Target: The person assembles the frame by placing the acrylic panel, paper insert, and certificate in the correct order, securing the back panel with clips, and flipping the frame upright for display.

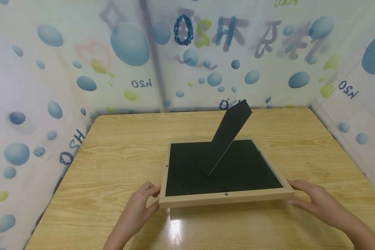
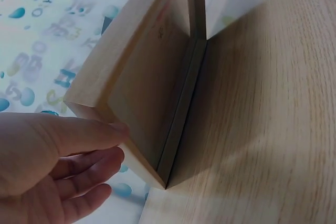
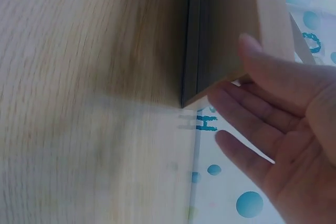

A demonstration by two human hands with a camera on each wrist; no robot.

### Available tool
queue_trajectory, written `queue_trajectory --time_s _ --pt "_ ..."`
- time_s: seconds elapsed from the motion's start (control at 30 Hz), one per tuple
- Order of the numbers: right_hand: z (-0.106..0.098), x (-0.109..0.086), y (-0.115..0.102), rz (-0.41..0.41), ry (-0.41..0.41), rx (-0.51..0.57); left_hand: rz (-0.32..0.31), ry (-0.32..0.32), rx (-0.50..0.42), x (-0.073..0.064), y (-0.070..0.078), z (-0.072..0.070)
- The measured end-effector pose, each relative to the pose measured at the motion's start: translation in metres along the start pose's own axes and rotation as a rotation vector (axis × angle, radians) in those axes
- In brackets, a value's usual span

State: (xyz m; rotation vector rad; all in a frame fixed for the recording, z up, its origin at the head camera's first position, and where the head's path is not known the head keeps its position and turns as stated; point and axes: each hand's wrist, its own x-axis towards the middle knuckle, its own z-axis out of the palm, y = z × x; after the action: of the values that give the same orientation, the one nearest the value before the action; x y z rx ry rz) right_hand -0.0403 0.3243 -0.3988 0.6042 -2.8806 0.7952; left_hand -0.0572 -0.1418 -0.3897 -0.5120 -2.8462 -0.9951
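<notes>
A picture frame [image 1: 187, 163] with a pale wooden border lies back side up in the head view. Its black easel leg [image 1: 229, 128] stands out from the black backing at a slant. The near edge is lifted off the wood-grain table [image 1: 118, 139], while the far edge rests on it. My left hand [image 1: 139, 203] pinches the frame's near left corner between thumb and fingers. At the near right corner, my right hand [image 1: 322, 201] holds the side of the border. Both wrist views show the frame's front tilted over the table, with the wooden rim [image 2: 121, 40] under the left thumb.
Behind the table hangs a white cloth backdrop [image 1: 187, 76] printed with blue and green spots and letters. Similar patterned walls [image 1: 28, 114] flank the left and right sides. The bare tabletop spreads around the frame.
</notes>
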Motion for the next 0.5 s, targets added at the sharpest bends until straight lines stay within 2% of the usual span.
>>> queue_trajectory --time_s 0.13,0.3,0.5 --pt "0.0007 0.002 0.0003 -0.01 0.053 -0.036 0.018 0.038 -0.009 0.0002 -0.0015 -0.0001" --pt "0.001 0.003 0.0003 0.004 0.102 -0.062 0.026 0.045 -0.02 0.0012 0.0002 -0.0029" --pt "0.0007 0.003 -0.0002 -0.03 0.201 -0.019 0.064 0.074 -0.02 0.0035 0.0022 -0.0072"
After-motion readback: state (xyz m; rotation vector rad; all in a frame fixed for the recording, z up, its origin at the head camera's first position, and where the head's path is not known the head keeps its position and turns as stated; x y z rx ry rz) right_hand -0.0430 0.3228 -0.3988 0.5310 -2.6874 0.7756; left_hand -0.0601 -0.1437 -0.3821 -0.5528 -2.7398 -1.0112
